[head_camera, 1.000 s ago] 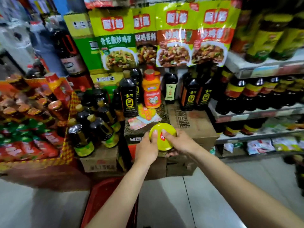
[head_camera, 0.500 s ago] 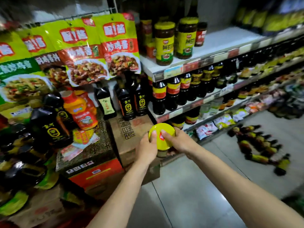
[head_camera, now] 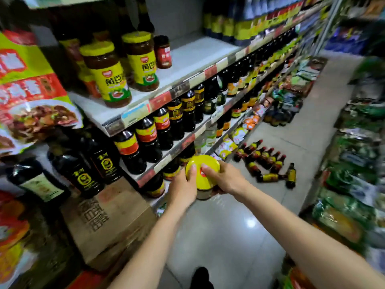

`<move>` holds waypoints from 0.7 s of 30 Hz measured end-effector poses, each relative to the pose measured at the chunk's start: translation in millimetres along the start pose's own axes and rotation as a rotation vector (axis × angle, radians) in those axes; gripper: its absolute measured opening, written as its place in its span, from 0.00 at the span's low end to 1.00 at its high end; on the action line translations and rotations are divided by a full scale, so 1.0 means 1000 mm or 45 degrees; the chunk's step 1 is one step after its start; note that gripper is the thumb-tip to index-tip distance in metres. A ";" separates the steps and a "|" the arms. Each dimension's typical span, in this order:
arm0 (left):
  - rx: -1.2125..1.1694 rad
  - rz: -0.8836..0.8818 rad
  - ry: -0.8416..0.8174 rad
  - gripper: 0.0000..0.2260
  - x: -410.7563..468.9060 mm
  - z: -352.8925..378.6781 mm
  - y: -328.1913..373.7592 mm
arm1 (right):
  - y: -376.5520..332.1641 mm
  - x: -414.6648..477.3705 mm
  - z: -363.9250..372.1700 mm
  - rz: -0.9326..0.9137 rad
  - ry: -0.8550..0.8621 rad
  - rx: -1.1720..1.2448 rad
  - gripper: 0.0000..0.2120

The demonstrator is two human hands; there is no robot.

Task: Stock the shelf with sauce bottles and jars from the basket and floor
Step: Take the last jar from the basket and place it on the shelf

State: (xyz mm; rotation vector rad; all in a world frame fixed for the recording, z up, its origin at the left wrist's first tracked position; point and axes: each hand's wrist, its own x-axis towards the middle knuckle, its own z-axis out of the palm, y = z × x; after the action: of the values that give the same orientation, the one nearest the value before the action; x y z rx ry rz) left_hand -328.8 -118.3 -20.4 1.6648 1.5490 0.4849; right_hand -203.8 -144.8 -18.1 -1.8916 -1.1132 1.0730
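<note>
Both hands hold one sauce jar with a yellow lid (head_camera: pixel 203 166) in front of the lower shelves. My left hand (head_camera: pixel 183 187) grips its left side with the thumb on the lid. My right hand (head_camera: pixel 224 179) grips its right side, thumb also on the lid. Above and to the left, the white shelf (head_camera: pixel 193 59) carries two matching yellow-lidded jars (head_camera: pixel 108 74) and a small red-labelled jar (head_camera: pixel 164 51), with bare room to their right. Several small sauce bottles (head_camera: pixel 266 163) lie on the floor further down the aisle.
Rows of dark soy sauce bottles (head_camera: pixel 162 126) fill the shelf below. A cardboard box (head_camera: pixel 108 217) with dark bottles on it stands at the left. Packaged goods (head_camera: pixel 354 163) line the right side of the aisle. The tiled floor (head_camera: pixel 229 236) runs between.
My view has swung right and up, from the box display to the shelf with the yellow-lidded jars. Both hands keep the same hold on the jar, which stays in front of me.
</note>
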 end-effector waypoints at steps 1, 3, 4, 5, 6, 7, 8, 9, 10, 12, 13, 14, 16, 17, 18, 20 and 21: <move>-0.018 0.020 -0.023 0.21 0.009 0.004 0.004 | 0.000 0.007 -0.007 0.017 0.010 -0.008 0.24; -0.045 0.036 -0.073 0.23 0.030 0.012 0.013 | -0.001 0.025 -0.019 0.053 0.045 0.012 0.22; -0.042 0.032 -0.088 0.23 0.039 0.014 0.018 | 0.000 0.033 -0.023 0.064 0.063 0.017 0.22; -0.035 0.039 -0.090 0.22 0.049 0.016 0.023 | -0.002 0.040 -0.029 0.075 0.087 0.021 0.22; -0.028 0.058 -0.093 0.22 0.059 0.018 0.029 | -0.003 0.049 -0.034 0.076 0.110 0.024 0.22; -0.016 0.090 -0.097 0.21 0.068 0.019 0.036 | -0.005 0.056 -0.039 0.080 0.131 0.025 0.21; -0.015 0.126 -0.102 0.20 0.075 0.020 0.041 | -0.004 0.064 -0.043 0.080 0.153 0.031 0.21; -0.022 0.160 -0.107 0.20 0.083 0.022 0.047 | -0.005 0.070 -0.047 0.082 0.166 0.045 0.21; -0.033 0.182 -0.113 0.19 0.091 0.025 0.052 | -0.004 0.079 -0.051 0.078 0.176 0.069 0.21; -0.032 0.193 -0.116 0.19 0.104 0.030 0.062 | -0.004 0.093 -0.060 0.072 0.186 0.084 0.20; -0.031 0.193 -0.110 0.20 0.112 0.034 0.068 | -0.005 0.101 -0.066 0.071 0.188 0.089 0.19; -0.038 0.192 -0.105 0.20 0.118 0.036 0.073 | -0.004 0.109 -0.071 0.065 0.190 0.099 0.18; -0.060 0.193 -0.086 0.21 0.131 0.043 0.085 | -0.005 0.125 -0.083 0.065 0.188 0.103 0.15; -0.063 0.181 -0.072 0.21 0.137 0.047 0.091 | -0.005 0.134 -0.089 0.062 0.179 0.089 0.16; -0.061 0.157 -0.059 0.22 0.144 0.051 0.096 | -0.003 0.144 -0.095 0.049 0.168 0.067 0.17; -0.057 0.102 -0.014 0.22 0.157 0.061 0.105 | -0.002 0.163 -0.109 -0.004 0.144 0.018 0.19; -0.066 0.089 0.022 0.21 0.164 0.067 0.110 | -0.002 0.174 -0.117 -0.038 0.122 0.005 0.18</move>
State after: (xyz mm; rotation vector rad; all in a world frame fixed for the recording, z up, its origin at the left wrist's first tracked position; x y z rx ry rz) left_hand -178.3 26.4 -16.3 1.6833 1.4824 0.5730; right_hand -49.5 -3.5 -20.0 -1.8967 -1.0809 0.9575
